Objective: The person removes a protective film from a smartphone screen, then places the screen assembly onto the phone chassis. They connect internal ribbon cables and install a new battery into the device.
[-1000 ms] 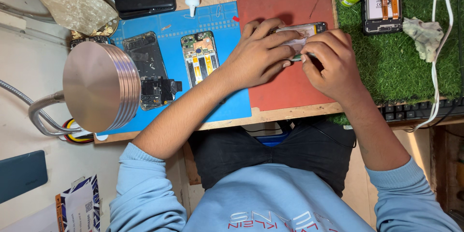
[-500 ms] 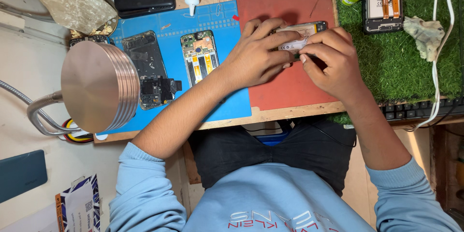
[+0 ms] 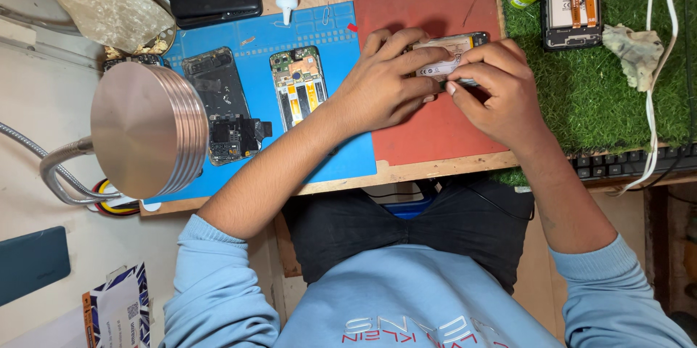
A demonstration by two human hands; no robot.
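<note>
Opened phone [image 3: 444, 58], pale battery exposed

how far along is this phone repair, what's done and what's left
Done: the opened phone on the red mat has its back off, insides showing. In hand: the left hand steadies it while the right hand works at its middle with the fingertips; any tool is too small to tell. Left: it is not closed up, and two more opened phones lie on the blue mat.
</note>
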